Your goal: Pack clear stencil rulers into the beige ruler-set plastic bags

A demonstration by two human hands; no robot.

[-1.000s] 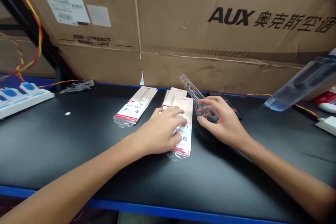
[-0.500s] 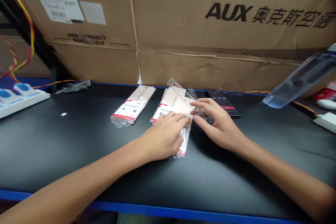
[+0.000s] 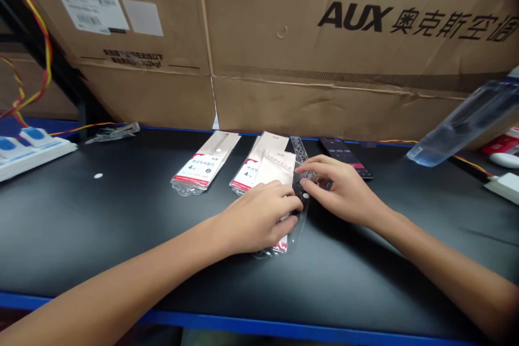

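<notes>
Two hands sit close together, the left hand (image 3: 257, 220) and right hand (image 3: 343, 192) gripping a clear plastic ruler (image 3: 300, 159) from either side, its length running away from the person between them. Under the left palm lies a stack of ruler packets (image 3: 272, 168) in clear sleeves, with a lone ruler packet (image 3: 204, 162) farther left of that hand. Just beyond the right fingers lies a black smartphone (image 3: 344, 155) showing a running-clock display. Well right of that hand hangs a clear plastic bag (image 3: 462, 128); far left of the left hand sits a white power strip (image 3: 32, 154). Beneath both hands spreads a black workbench (image 3: 121, 216), with cardboard boxes (image 3: 324, 54) beyond.
</notes>
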